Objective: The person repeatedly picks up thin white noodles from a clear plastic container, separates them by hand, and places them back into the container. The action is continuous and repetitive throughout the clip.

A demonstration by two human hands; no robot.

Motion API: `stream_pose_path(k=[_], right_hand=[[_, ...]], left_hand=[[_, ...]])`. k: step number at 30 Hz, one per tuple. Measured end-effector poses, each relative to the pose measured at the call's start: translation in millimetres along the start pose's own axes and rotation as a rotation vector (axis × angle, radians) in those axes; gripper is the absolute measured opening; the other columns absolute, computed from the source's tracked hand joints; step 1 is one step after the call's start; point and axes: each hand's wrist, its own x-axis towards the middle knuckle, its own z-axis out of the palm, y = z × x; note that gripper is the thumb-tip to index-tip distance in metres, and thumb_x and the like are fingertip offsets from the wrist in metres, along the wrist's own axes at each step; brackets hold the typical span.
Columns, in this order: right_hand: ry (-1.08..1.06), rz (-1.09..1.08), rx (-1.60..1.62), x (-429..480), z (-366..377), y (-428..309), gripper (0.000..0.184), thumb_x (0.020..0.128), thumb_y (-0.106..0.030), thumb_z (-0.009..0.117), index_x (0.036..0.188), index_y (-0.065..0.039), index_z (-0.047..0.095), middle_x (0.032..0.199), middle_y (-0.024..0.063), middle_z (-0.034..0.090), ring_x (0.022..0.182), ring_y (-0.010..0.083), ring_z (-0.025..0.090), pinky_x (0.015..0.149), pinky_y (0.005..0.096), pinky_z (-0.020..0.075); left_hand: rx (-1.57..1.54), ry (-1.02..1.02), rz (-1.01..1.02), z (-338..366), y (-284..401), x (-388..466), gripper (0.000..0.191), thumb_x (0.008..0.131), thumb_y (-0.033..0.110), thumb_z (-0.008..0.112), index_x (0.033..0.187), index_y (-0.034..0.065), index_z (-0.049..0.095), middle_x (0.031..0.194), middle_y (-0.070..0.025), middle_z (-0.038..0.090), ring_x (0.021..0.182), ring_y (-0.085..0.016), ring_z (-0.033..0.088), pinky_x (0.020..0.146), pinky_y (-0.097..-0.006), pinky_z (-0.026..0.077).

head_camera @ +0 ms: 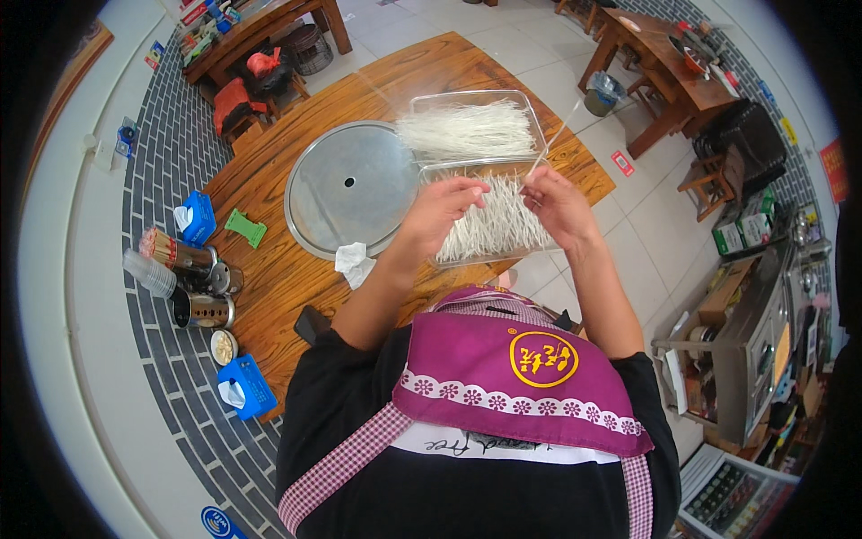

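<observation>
My right hand (555, 205) pinches a thin pale strip (557, 137), which slants up and away from the fingertips. To its left my left hand (448, 205) hovers with curled fingers; whether anything is between them I cannot tell. Beneath both hands lies a heap of thin white strands (498, 222), like noodles, in a clear near tray (491, 260). Directly beyond it, a second clear tray (535, 114) is filled with longer white strands (471, 131), laid mostly crosswise. Some of these overhang its left end.
A round metal lid (350, 209) with a central hole lies left of the trays on the wooden table (269, 182). Crumpled tissue (354, 265) touches its near rim. Tissue boxes (199, 219), a green stand (245, 228) and chopsticks (168, 248) in a metal holder line the left side.
</observation>
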Motion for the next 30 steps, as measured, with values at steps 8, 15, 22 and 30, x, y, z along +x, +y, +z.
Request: stream_pose_path(k=[8, 15, 22, 30], right_hand=[[0.085, -0.113, -0.3, -12, 28, 15, 0.006, 0.085, -0.012, 0.063, 0.081, -0.008, 0.06, 0.077, -0.0049, 0.055, 0.07, 0.0041, 0.047, 0.067, 0.0196, 0.0372], [0.1, -0.224, -0.435, -8, 23, 3, 0.01, 0.085, -0.013, 0.064, 0.088, -0.004, 0.061, 0.077, -0.0037, 0.056, 0.07, 0.0045, 0.049, 0.068, 0.0205, 0.04], [0.194, -0.499, -0.845, -13, 31, 8, 0.007, 0.083, -0.007, 0.065, 0.085, 0.0, 0.063, 0.077, 0.0008, 0.063, 0.068, 0.0064, 0.055, 0.064, 0.0228, 0.0448], [0.172, -0.944, -1.139, -23, 61, 15, 0.009, 0.072, 0.002, 0.065, 0.077, -0.002, 0.058, 0.072, 0.0107, 0.055, 0.064, 0.026, 0.054, 0.058, 0.0349, 0.0427]], left_hand=[[-0.002, 0.033, -0.032, 31, 1, -2, 0.014, 0.082, 0.015, 0.066, 0.092, 0.0041, 0.066, 0.08, -0.0029, 0.064, 0.072, -0.008, 0.052, 0.07, -0.0223, 0.038], [0.004, 0.041, -0.071, 28, -1, -3, 0.007, 0.08, 0.007, 0.065, 0.085, 0.002, 0.064, 0.077, -0.0039, 0.063, 0.071, -0.01, 0.055, 0.071, -0.0237, 0.042], [-0.089, 0.199, 0.027, 29, -19, 1, 0.003, 0.079, 0.003, 0.061, 0.082, 0.0022, 0.06, 0.073, -0.0022, 0.06, 0.066, -0.01, 0.054, 0.065, -0.0226, 0.043], [-0.219, 0.352, 0.127, 39, -26, 3, 0.003, 0.081, 0.004, 0.059, 0.081, 0.0021, 0.06, 0.071, -0.0024, 0.059, 0.066, -0.01, 0.053, 0.064, -0.0212, 0.042]])
